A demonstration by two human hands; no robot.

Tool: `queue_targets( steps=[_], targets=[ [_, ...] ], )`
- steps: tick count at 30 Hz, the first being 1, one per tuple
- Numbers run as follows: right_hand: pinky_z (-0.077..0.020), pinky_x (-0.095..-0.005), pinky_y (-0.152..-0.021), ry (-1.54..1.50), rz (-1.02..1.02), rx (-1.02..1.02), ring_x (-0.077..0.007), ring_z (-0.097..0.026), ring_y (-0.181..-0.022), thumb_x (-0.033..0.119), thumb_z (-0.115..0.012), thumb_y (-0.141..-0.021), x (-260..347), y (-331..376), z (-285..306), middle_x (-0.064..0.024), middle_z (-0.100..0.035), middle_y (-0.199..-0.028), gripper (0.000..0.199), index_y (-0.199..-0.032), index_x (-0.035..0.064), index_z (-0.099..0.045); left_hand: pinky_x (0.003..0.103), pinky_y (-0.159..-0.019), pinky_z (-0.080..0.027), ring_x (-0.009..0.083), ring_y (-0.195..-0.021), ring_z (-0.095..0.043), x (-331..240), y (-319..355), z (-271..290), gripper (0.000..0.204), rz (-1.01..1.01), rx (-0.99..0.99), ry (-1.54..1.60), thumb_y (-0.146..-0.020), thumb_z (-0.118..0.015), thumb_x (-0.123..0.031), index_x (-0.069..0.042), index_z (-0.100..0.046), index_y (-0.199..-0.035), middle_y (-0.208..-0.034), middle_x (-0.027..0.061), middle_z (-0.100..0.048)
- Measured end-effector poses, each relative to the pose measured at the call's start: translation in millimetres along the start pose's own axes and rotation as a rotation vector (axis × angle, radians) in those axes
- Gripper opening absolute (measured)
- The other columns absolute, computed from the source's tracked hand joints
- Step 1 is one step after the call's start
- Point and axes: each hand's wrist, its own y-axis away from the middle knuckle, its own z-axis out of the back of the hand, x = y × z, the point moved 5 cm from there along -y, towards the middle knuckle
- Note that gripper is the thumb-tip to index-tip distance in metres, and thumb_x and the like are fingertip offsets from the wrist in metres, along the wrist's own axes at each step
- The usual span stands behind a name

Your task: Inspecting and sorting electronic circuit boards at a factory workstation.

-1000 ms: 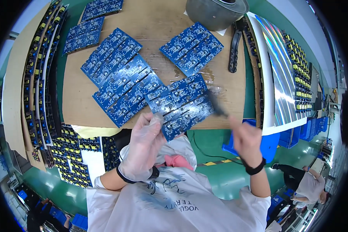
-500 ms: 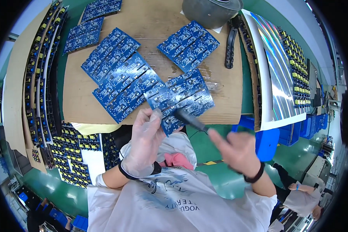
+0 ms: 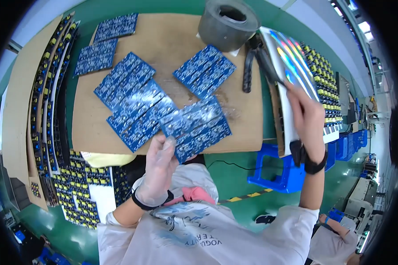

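My left hand (image 3: pixel 158 165), in a clear glove, pinches the near-left edge of a blue circuit board panel (image 3: pixel 197 128), tilted over the near side of the cardboard-topped table. Out to the right, my bare right hand (image 3: pixel 308 121) is closed on the handle of a black brush (image 3: pixel 272 70). The brush reaches up-left toward a grey metal pot (image 3: pixel 227 28) with a round opening; its head overlaps other dark shapes, so its exact contact is unclear. Next to it lies a black tool with a ridged handle (image 3: pixel 247 75).
More blue panels (image 3: pixel 139 117) lie on the cardboard (image 3: pixel 163 37), some overlapping. At left stand upright racks of boards (image 3: pixel 46 101). Boards with yellow parts (image 3: pixel 320 79) and a shiny sheet (image 3: pixel 292 66) are at right. A blue stool (image 3: pixel 278 174) stands below; another person (image 3: pixel 336 240) is at lower right.
My right hand has carried the brush off the held panel, up and right to beside the pot. My left hand still holds the panel. The whole view has shifted slightly.
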Motion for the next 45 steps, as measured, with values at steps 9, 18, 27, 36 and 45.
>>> queue_targets(
  steps=[9, 18, 27, 36, 45],
  targets=[
    [-0.0531, -0.0421, -0.061, 0.459, 0.406, -0.049, -0.0319, -0.065, -0.071, 0.008, -0.055, -0.075, -33, -169, -26, -0.0135, -0.066, -0.073, 0.020, -0.088, 0.0132, -0.069, 0.046, -0.084, -0.053, 0.0235, -0.106, -0.058, 3, 7, 0, 0.029, -0.049, 0.029, -0.077, -0.095, -0.047, -0.024, -0.007, -0.041, -0.118, -0.121, 0.0108, -0.053],
    [-0.0526, -0.0431, -0.070, 0.408, 0.137, 0.153, -0.0341, -0.064, -0.083, 0.012, -0.055, -0.076, -19, -202, -41, -0.0158, -0.067, -0.086, 0.025, -0.096, 0.0141, -0.069, 0.049, -0.084, -0.052, 0.0258, -0.107, -0.058, -2, 5, -1, 0.028, -0.045, 0.016, -0.094, -0.094, -0.049, -0.026, -0.005, -0.043, -0.112, -0.119, 0.0129, -0.053],
    [-0.0495, -0.0456, -0.066, 0.150, 0.056, -0.135, -0.0368, -0.063, -0.075, 0.014, -0.052, -0.087, -35, -123, -30, -0.0186, -0.065, -0.082, 0.022, -0.106, 0.0123, -0.062, 0.053, -0.088, -0.049, 0.0291, -0.108, -0.057, 3, 0, -8, 0.020, 0.018, 0.059, 0.003, -0.095, -0.049, -0.020, -0.004, -0.042, -0.107, -0.119, 0.0156, -0.053],
    [-0.0478, -0.0446, -0.062, 0.111, 0.007, -0.168, -0.0371, -0.061, -0.068, 0.013, -0.053, -0.087, -22, -113, -37, -0.0189, -0.064, -0.075, 0.022, -0.108, 0.0083, -0.060, 0.049, -0.089, -0.050, 0.0269, -0.104, -0.058, 8, -4, -15, 0.017, 0.034, 0.011, 0.118, -0.097, -0.041, -0.011, 0.000, -0.040, -0.109, -0.114, 0.0165, -0.054],
    [-0.0466, -0.0340, -0.061, -0.223, -0.017, -0.082, -0.0333, -0.060, -0.066, 0.006, -0.052, -0.089, 31, -44, -19, -0.0191, -0.061, -0.075, 0.028, -0.116, 0.0060, -0.057, 0.048, -0.090, -0.049, 0.0253, -0.105, -0.058, -6, -7, -18, 0.017, -0.027, -0.045, 0.222, -0.097, -0.042, -0.011, -0.001, -0.042, -0.110, -0.113, 0.0151, -0.055]
  ],
)
